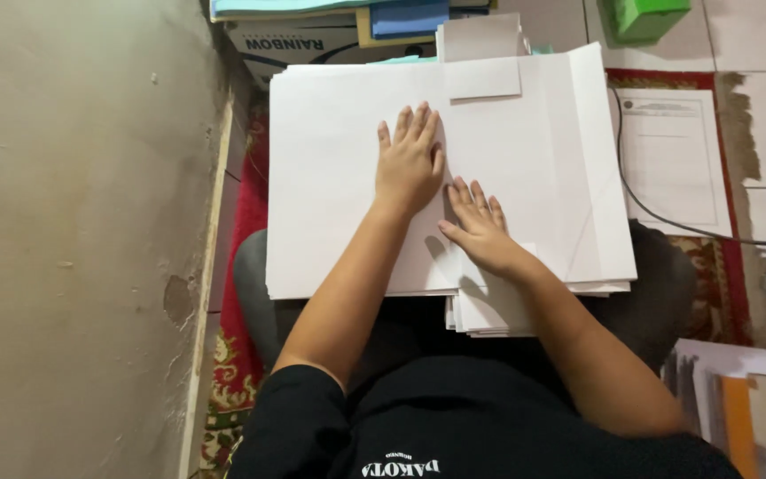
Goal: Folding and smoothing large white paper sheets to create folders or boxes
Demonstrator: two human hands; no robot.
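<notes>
1. Both hands lie flat, fingers spread, gripping nothing: the left hand (410, 160) and right hand (480, 229) press the big white sheet (330, 177), seemingly to smooth it.
2. It rests on a paper stack (489, 315) across the person's lap.
3. A cardboard box (294, 43) behind carries folders (401, 16); its inside is hidden.

Left hand (410, 164) and right hand (480, 231) press flat on white paper stack (330, 177).

A white cardboard box (290, 44) with dark lettering is parked at the top, under stacked folders beside the wall. A green box (644, 18) is seen at the top right on the tiled floor. No screens or signs are spotted anywhere.
</notes>
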